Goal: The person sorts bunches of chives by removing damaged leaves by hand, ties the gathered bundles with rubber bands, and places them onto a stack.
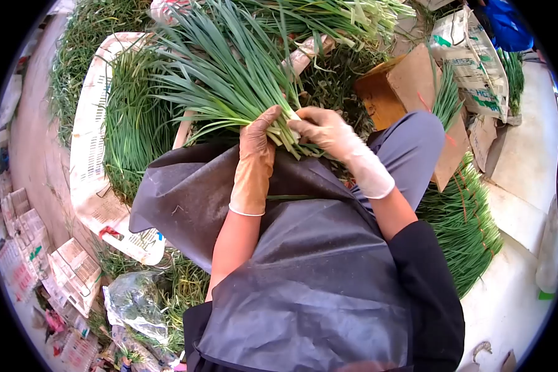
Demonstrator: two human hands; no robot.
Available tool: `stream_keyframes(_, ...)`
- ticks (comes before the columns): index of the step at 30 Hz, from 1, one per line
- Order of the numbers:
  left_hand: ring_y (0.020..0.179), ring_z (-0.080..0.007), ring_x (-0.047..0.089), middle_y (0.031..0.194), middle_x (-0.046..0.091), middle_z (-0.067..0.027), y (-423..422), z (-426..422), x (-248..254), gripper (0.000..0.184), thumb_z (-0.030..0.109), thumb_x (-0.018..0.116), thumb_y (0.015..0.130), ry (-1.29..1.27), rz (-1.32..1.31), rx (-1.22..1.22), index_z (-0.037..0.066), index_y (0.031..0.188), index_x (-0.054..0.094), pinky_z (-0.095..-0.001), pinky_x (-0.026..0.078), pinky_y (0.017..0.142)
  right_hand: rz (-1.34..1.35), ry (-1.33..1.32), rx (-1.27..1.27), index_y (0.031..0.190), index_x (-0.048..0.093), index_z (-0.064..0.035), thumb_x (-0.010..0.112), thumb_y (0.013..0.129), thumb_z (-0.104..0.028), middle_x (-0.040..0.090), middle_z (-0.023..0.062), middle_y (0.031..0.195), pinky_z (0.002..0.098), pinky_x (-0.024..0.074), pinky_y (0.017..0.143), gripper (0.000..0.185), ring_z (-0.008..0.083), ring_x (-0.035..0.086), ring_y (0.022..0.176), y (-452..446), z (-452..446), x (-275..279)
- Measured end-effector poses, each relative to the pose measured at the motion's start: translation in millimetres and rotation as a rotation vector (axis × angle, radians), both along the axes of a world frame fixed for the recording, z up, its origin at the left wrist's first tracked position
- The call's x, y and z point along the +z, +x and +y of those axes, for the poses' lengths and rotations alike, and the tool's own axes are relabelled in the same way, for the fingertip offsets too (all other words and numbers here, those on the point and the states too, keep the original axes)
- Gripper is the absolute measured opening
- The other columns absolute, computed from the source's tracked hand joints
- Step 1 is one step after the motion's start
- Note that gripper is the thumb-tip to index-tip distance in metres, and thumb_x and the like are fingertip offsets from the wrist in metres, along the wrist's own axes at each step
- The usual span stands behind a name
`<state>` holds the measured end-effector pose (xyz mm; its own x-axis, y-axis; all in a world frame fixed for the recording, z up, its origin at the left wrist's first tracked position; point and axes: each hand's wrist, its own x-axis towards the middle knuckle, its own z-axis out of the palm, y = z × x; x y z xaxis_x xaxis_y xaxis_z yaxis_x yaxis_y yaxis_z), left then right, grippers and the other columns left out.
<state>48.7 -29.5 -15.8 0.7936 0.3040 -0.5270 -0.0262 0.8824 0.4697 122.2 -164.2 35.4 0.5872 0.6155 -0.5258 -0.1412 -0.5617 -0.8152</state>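
the left hand (256,142) grips the leafy bunch (239,71) low, seemingly to steady it for the right hand (333,135), pinching pale stems (289,113).

Left hand (258,139): fingers largely hidden behind the leaf bundle (245,74). White basket (88,149): partly concealed by greens (136,118) and the apron (310,273). Cardboard box (412,77): partly obscured by the raised knee (418,136). Blue item (508,25): cut off at the view boundary. Printed sheets (75,270), lower left: text too small to read.
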Motion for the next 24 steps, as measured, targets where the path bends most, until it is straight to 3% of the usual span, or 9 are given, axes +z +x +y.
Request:
stream_keyframes(4, 0.078, -0.0181, 0.062, 0.097, 0.064, -0.0141, -5, 5, -4, 0.030, -0.002, 0.064, 0.075, 0.129, 0.138, 0.034, -0.006, 0.104, 0.056, -0.0281, 0.052, 0.070, -0.213, 0.103, -0.233, 0.099, 0.062, -0.0021, 0.060, 0.085, -0.028, 0.062, 0.0063, 0.072, 0.0278, 0.0437, 0.064, 0.030, 0.0136, 0.054, 0.064, 6, 3, -21)
stream_keyframes(6, 0.072, -0.0169, 0.062, 0.092, 0.065, -0.0129, -8, 5, -4, 0.026, -0.002, 0.065, 0.074, 0.159, 0.164, 0.060, -0.006, 0.099, 0.058, -0.0276, 0.052, 0.066, -0.525, -0.168, -0.233, 0.099, 0.062, -0.0023, 0.059, 0.085, -0.027, 0.062, 0.0053, 0.073, 0.0278, 0.0437, 0.063, 0.028, 0.0120, 0.054, 0.064, 17, 0, -16)
stream_keyframes(8, 0.070, -0.0174, 0.062, 0.085, 0.065, -0.0115, -5, 6, -2, 0.022, -0.001, 0.067, 0.073, 0.184, 0.320, 0.054, -0.005, 0.094, 0.061, -0.0278, 0.052, 0.063, -0.396, -0.119, -0.297, 0.097, 0.062, -0.0019, 0.058, 0.087, -0.029, 0.061, 0.0027, 0.069, 0.0251, 0.0412, 0.058, 0.029, 0.0103, 0.051, 0.060, 20, -8, -2)
stream_keyframes(10, 0.068, -0.0172, 0.062, 0.079, 0.064, -0.0100, -4, 3, 5, 0.019, 0.001, 0.069, 0.072, 0.223, 0.292, 0.116, -0.005, 0.089, 0.062, -0.0273, 0.051, 0.060, 0.094, 0.234, -0.375, 0.094, 0.063, -0.0012, 0.055, 0.089, -0.029, 0.058, 0.0006, 0.066, 0.0210, 0.0367, 0.055, 0.030, 0.0079, 0.046, 0.056, 18, -11, 9)
stream_keyframes(12, 0.069, -0.0167, 0.062, 0.078, 0.064, -0.0100, -7, 4, 7, 0.020, 0.002, 0.069, 0.072, 0.207, 0.306, 0.037, -0.006, 0.090, 0.062, -0.0265, 0.051, 0.060, -0.032, 0.192, -0.369, 0.092, 0.063, -0.0010, 0.053, 0.091, -0.030, 0.056, -0.0014, 0.064, 0.0185, 0.0343, 0.054, 0.030, 0.0059, 0.043, 0.054, 15, -10, -2)
stream_keyframes(16, 0.069, -0.0170, 0.062, 0.078, 0.064, -0.0103, -5, 6, 16, 0.018, 0.001, 0.068, 0.073, 0.096, 0.217, 0.016, -0.006, 0.089, 0.063, -0.0260, 0.051, 0.062, 0.305, 0.336, -0.395, 0.094, 0.061, -0.0037, 0.051, 0.091, -0.030, 0.057, 0.0004, 0.062, 0.0218, 0.0394, 0.055, 0.028, 0.0076, 0.051, 0.055, 17, -8, -16)
stream_keyframes(19, 0.068, -0.0186, 0.062, 0.076, 0.063, -0.0108, -7, 3, 3, 0.016, 0.002, 0.069, 0.072, 0.130, 0.269, 0.034, -0.004, 0.086, 0.063, -0.0273, 0.051, 0.061, -1.100, -0.184, -0.312, 0.083, 0.058, -0.0108, 0.061, 0.082, -0.022, 0.054, 0.0074, 0.053, 0.0337, 0.0423, 0.047, 0.012, 0.0226, 0.056, 0.050, 11, -3, -19)
stream_keyframes(20, 0.068, -0.0194, 0.062, 0.076, 0.063, -0.0111, -7, 6, -2, 0.017, 0.003, 0.069, 0.072, 0.160, 0.319, 0.039, -0.004, 0.085, 0.063, -0.0284, 0.051, 0.061, -1.325, -0.156, -0.293, 0.079, 0.056, -0.0111, 0.063, 0.079, -0.019, 0.053, 0.0087, 0.054, 0.0362, 0.0416, 0.046, 0.010, 0.0273, 0.055, 0.051, 12, -4, -21)
stream_keyframes(24, 0.072, -0.0195, 0.059, 0.080, 0.063, -0.0092, -12, -2, 28, 0.023, 0.018, 0.070, 0.073, 0.162, 0.180, 0.016, 0.001, 0.087, 0.062, -0.0314, 0.047, 0.066, -1.411, 0.023, -0.007, 0.101, 0.061, -0.0042, 0.070, 0.068, -0.014, 0.060, 0.0104, 0.076, 0.0363, 0.0462, 0.060, 0.036, 0.0259, 0.058, 0.067, -1, 1, -11)
